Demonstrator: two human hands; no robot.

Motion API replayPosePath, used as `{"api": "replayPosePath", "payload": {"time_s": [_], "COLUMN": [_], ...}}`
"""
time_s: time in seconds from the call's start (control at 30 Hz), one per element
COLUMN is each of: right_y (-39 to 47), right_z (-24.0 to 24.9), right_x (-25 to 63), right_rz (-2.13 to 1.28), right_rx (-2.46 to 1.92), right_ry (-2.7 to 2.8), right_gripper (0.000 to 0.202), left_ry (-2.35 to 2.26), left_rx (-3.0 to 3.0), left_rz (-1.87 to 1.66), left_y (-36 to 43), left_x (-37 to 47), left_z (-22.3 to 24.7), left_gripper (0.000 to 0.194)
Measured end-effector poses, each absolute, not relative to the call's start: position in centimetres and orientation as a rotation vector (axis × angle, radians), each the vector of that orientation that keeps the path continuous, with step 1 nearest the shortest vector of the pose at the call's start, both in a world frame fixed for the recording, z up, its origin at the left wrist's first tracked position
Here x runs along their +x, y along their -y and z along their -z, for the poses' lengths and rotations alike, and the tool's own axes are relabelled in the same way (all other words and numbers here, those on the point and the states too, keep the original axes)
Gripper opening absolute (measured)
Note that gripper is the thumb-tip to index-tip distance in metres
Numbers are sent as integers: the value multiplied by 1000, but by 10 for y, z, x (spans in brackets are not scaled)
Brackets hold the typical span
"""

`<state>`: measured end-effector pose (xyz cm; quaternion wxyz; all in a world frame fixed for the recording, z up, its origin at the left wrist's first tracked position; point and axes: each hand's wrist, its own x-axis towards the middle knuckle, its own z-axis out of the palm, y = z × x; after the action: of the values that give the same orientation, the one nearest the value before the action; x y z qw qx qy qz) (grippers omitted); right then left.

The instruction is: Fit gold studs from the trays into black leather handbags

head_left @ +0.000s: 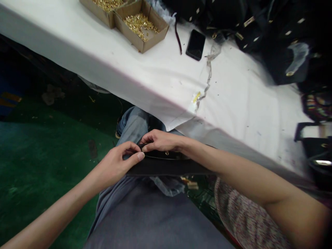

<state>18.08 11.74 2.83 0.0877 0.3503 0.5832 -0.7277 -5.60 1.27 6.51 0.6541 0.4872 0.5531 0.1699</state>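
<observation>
Both hands, nearly closed, pinch a black piece.

A small-goods workshop, clearly: small gold metal parts are heaped in open cardboard boxes on a white-covered table, and black goods with gold fittings are piled up. Below, a littered green floor is seen, and a black piece is being handled.

In front of you, a black phone lies on the white-covered worktop near a cardboard box of gold-coloured pieces.
</observation>
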Motion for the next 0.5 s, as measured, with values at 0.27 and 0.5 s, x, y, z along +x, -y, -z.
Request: {"api": "replayPosePath", "payload": {"time_s": [0.27, 0.5], "right_y": [-119, -111], "right_z": [-25, -26], "right_x": [178, 167], "right_rz": [2140, 2005], "right_rx": [1060, 1145], "right_ry": [-1789, -1976], "right_gripper": [22, 15], "left_ry": [-1550, -1586], "left_rx": [1131, 1653], "left_rz": [-307, -17], "left_y": [11, 8], "left_x": [-35, -27], "left_z": [-46, -97], "left_gripper": [96, 115]}}
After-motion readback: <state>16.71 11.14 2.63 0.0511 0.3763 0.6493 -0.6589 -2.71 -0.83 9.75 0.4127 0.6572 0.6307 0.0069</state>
